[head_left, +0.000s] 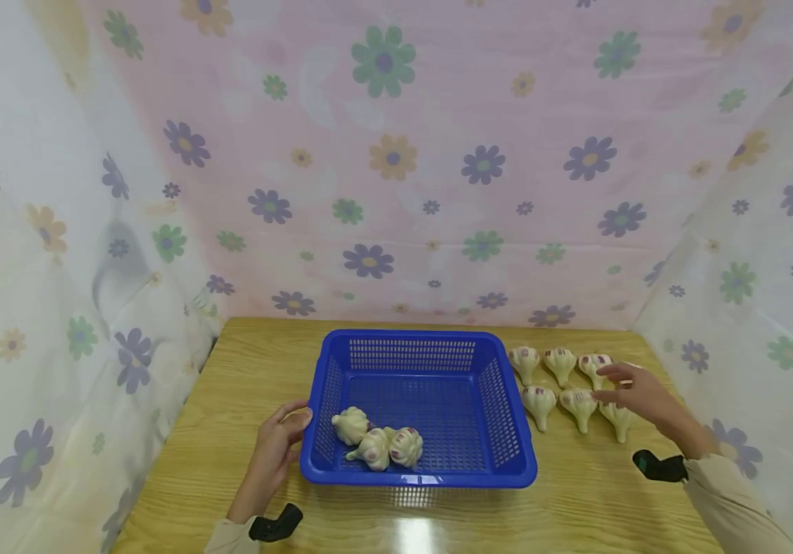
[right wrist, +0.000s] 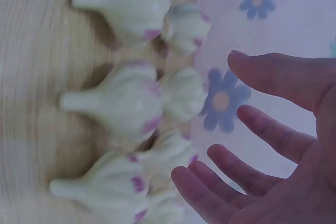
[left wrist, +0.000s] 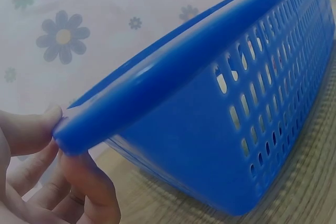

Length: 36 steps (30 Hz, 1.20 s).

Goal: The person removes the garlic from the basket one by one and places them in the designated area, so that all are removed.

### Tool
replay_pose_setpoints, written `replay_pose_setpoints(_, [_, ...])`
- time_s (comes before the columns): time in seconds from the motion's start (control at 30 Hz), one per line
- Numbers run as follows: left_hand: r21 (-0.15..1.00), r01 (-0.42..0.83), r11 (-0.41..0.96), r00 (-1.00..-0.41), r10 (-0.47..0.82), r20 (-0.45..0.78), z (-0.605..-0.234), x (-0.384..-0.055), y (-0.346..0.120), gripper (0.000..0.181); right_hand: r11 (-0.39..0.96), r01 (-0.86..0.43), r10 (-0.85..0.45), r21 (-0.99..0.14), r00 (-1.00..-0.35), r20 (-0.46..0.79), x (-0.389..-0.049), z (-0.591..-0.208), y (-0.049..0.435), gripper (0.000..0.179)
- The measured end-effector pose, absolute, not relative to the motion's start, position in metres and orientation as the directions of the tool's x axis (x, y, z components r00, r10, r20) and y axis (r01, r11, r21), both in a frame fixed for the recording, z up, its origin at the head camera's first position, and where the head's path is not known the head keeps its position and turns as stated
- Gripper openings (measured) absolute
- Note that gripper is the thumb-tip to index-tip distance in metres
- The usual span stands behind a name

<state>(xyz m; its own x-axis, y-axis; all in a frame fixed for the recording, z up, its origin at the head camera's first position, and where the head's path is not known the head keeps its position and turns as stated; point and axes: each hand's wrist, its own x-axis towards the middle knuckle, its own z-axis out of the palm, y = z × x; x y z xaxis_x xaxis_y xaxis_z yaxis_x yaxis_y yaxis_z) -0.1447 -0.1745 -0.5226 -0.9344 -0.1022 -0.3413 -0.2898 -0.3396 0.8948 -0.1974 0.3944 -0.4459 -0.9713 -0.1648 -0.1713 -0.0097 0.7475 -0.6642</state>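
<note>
A blue plastic basket with slotted walls stands on the table, holding three garlic bulbs in its near left part. My left hand pinches the basket's left rim, thumb on top and curled fingers beneath, as the left wrist view shows at the rim. To the right of the basket, several garlic bulbs lie in two rows. Over the right end of these rows hovers my right hand, fingers spread and holding nothing. In the right wrist view its fingers are apart from the bulbs.
A wooden table carries everything. Behind it hangs a pink flowered cloth, with white flowered cloth at the left and right sides. Dark wrist devices sit on both forearms.
</note>
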Motion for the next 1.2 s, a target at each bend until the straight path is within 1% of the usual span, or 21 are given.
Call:
replay_pose_setpoints(0.17, [0.911,-0.290,-0.295,-0.933,-0.125,-0.337,-0.520,-0.144,-0.174,0.041,0.727,-0.058,-0.219,-0.684,-0.964,-0.152,-0.200,-0.432,0.363,0.063])
replay_pose_setpoints(0.4, [0.926,-0.286,-0.246,-0.938,-0.125,-0.323,-0.517,-0.143,-0.173,0.040,0.690,-0.161,-0.317,-0.706,-0.944,-0.095,-0.200,-0.418,0.326,0.054])
replay_pose_setpoints(0.53, [0.931,-0.293,-0.217,-0.934,-0.142,-0.327,-0.515,-0.142,-0.173,0.037,0.669,-0.191,-0.365,-0.718,-0.927,-0.093,-0.197,-0.412,0.306,0.052])
replay_pose_setpoints(0.7, [0.955,-0.257,-0.146,-0.944,-0.173,-0.281,-0.515,-0.144,-0.171,0.039,0.648,-0.245,-0.427,-0.721,-0.901,-0.077,-0.194,-0.405,0.289,0.049])
replay_pose_setpoints(0.8, [0.962,-0.250,-0.112,-0.948,-0.174,-0.267,-0.527,-0.150,-0.175,0.045,0.621,-0.276,-0.467,-0.734,-0.882,-0.064,-0.194,-0.404,0.280,0.047])
replay_pose_setpoints(0.97, [0.968,-0.240,-0.075,-0.951,-0.185,-0.250,-0.562,-0.165,-0.184,0.054,0.577,-0.288,-0.512,-0.764,-0.857,-0.064,-0.195,-0.406,0.271,0.044])
replay_pose_setpoints(1.07, [0.975,-0.212,-0.060,-0.955,-0.200,-0.220,-0.578,-0.172,-0.188,0.053,0.567,-0.304,-0.529,-0.766,-0.847,-0.055,-0.196,-0.408,0.264,0.045])
replay_pose_setpoints(1.2, [0.980,-0.195,-0.035,-0.955,-0.219,-0.198,-0.586,-0.179,-0.190,0.046,0.554,-0.322,-0.550,-0.767,-0.834,-0.047,-0.200,-0.411,0.254,0.046])
